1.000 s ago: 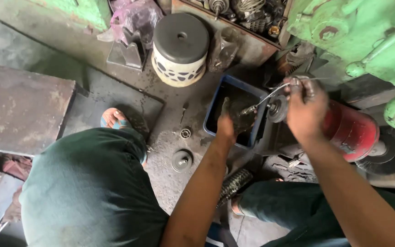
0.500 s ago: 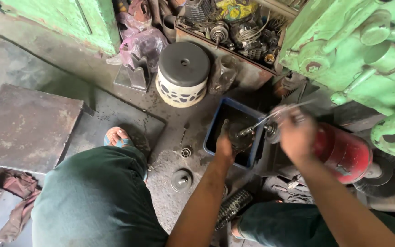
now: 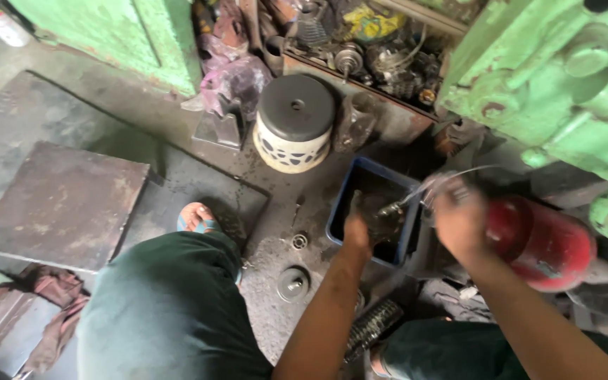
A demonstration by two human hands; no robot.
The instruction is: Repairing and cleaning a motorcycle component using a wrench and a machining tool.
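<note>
From the head camera, the left hand [image 3: 355, 232] grips a small dark metal part [image 3: 381, 214] over the blue tray [image 3: 339, 204] on the floor. The blurred right hand [image 3: 459, 222] pinches a thin wire tool [image 3: 452, 172] against it. The work looks midway; a round disc [image 3: 293, 283] lies untouched nearby.

Both bare forearms reach away from the body toward the far right. The left hand [image 3: 355, 231] is lower and nearer the middle, its back turned up, fingers curled down in a closed grip. The right hand [image 3: 459, 219] sits just to its right, blurred, back of the hand up, fingers bent; its grip cannot be told. Both knees are bent, the left sandalled foot [image 3: 195, 218] planted flat.
</note>
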